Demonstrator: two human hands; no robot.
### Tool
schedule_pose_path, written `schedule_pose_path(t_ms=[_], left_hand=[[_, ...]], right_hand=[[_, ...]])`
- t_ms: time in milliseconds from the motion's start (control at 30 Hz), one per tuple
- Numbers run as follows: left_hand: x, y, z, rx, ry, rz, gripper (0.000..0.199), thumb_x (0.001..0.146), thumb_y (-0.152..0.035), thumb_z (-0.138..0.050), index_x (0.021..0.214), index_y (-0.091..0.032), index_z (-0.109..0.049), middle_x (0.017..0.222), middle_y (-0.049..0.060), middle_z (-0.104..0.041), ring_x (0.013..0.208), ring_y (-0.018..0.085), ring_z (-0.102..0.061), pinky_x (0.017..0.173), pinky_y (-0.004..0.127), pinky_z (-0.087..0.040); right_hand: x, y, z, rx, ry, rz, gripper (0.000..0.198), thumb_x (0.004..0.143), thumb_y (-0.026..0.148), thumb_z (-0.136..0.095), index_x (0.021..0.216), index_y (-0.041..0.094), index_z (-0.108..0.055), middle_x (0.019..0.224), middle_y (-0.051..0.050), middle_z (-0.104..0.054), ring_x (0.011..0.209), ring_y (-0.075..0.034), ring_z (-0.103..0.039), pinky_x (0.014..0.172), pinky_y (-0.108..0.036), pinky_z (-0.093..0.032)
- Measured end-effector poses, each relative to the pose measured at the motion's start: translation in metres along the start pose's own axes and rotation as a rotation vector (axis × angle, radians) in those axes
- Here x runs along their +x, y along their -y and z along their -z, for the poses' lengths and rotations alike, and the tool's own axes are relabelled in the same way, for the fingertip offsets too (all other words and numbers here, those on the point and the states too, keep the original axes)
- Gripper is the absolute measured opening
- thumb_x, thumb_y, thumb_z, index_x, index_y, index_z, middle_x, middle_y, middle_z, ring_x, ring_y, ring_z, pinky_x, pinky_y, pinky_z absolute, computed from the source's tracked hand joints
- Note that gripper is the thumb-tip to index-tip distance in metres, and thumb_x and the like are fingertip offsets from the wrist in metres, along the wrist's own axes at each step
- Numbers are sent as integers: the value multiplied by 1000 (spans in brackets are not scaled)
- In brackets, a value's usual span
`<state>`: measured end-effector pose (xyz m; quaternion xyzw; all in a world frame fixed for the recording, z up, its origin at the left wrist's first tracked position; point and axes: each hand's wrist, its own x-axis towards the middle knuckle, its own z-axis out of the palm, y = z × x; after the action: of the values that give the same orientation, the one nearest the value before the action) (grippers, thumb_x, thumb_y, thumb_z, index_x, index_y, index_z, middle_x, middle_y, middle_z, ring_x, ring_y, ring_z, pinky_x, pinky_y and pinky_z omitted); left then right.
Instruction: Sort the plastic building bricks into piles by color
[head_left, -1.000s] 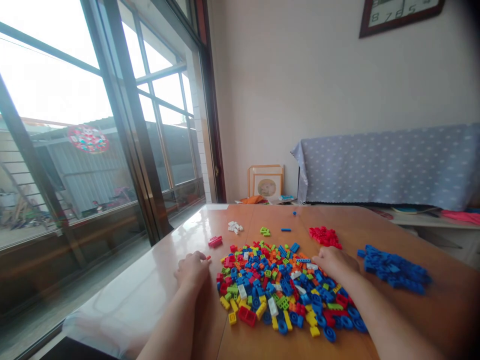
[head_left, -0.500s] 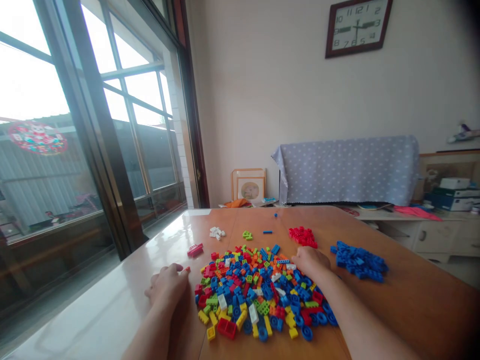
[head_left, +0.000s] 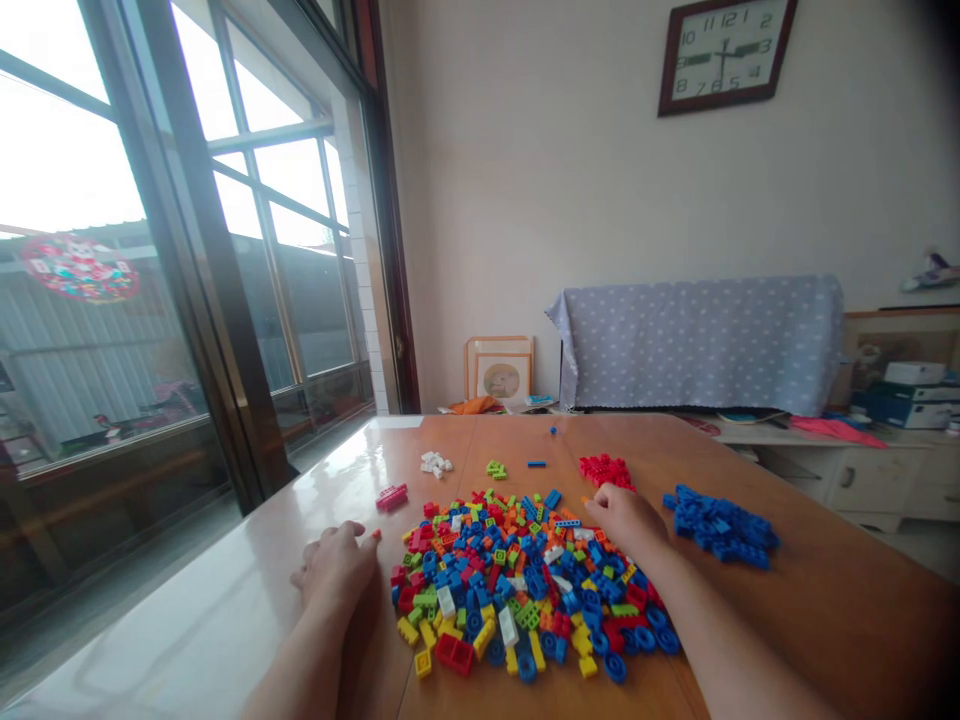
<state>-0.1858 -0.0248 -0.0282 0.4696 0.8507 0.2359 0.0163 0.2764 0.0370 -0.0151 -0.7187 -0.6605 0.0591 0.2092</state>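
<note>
A mixed heap of colourful toy building bricks (head_left: 517, 590) lies on the wooden table between my two arms. My left hand (head_left: 337, 560) rests at the heap's left side, thumb and index finger closed on a small red brick (head_left: 376, 535) that shows at their tips. At the far right edge of the heap is my right hand (head_left: 626, 518), its fingers curled; a bit of an orange brick (head_left: 586, 501) peeks out at the fingertips. Just beyond that hand sits a pile of red bricks (head_left: 606, 470). To its right lies a larger pile of blue bricks (head_left: 721, 525).
Small groups stand behind the heap: pink bricks (head_left: 391, 497), white bricks (head_left: 436, 463) and lime green bricks (head_left: 496, 469). A single blue strip (head_left: 536, 464) and a tiny blue piece (head_left: 553, 430) lie farther back. A glass window (head_left: 285, 250) flanks the table's left.
My right hand has risen slightly away from the heap's edge, and an orange brick now shows at its fingertips. My left hand stays nearly in place. The view has shifted a little.
</note>
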Motion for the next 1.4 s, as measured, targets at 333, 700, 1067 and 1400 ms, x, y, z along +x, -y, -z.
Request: schedule_pose_path(t_ms=[333, 700, 1067, 1400], left_hand=[[-64, -76, 21, -383, -54, -706, 23, 96, -32, -53, 107, -26, -72, 109, 9, -73, 103, 28, -66, 88, 37, -49], [-115, -119, 7, -533, 238, -948, 17, 96, -27, -58, 101, -25, -74, 91, 4, -74, 85, 19, -67, 76, 28, -49], [-107, -114, -4, -613, 260, -918, 12, 91, -26, -61, 93, -25, -73, 87, 3, -74, 83, 19, -68, 76, 28, -49], [-71, -85, -3, -703, -69, -604, 14, 87, -36, -64, 87, -24, -70, 88, 4, -73, 84, 23, -67, 76, 32, -50]], right_hand=[[-32, 53, -10, 790, 156, 297, 24, 84, 44, -61, 81, 21, -62, 69, 3, -59, 66, -15, -52, 62, -25, -40], [-65, 86, -15, 903, 471, 429, 17, 83, 36, -67, 87, 19, -65, 74, 4, -58, 70, -13, -50, 64, -24, -39], [-75, 100, -11, 904, 444, 448, 7, 83, 25, -66, 87, 19, -64, 70, 6, -54, 65, -11, -47, 60, -21, -37], [-71, 94, -16, 705, 303, 434, 10, 85, 26, -62, 86, 19, -69, 73, 3, -62, 68, -13, -54, 64, -23, -40]])
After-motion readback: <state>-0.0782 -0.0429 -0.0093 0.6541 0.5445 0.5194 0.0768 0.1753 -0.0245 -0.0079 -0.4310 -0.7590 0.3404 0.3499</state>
